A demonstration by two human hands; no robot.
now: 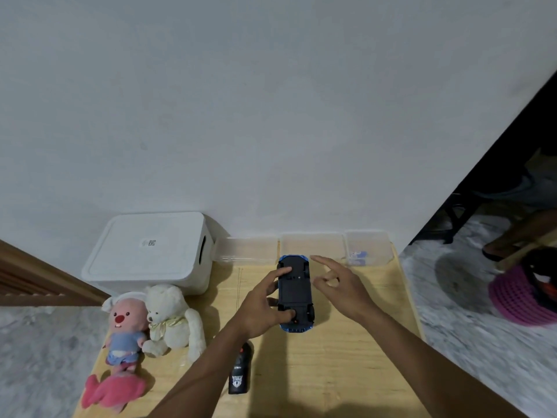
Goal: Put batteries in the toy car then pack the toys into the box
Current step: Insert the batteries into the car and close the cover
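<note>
A blue toy car [294, 292] lies upside down on the wooden table [346, 357], its black underside facing up. My left hand [262, 306] grips it from the left, with the index finger on the far end and the thumb on the near end. Just right of the car my right hand [337, 282] hovers with thumb and a finger tip together in a pinch; whether it holds anything I cannot tell. A white lidded box [150, 251] stands at the back left. A pink plush [120, 342] and a white teddy bear [171, 318] lie in front of it.
A black remote control [239, 372] lies near my left forearm. Three clear plastic containers [313, 245] line the wall behind the car; the rightmost [367, 248] holds something small and blue. On the floor at right are a pink woven basket [521, 297] and a person's foot [497, 248].
</note>
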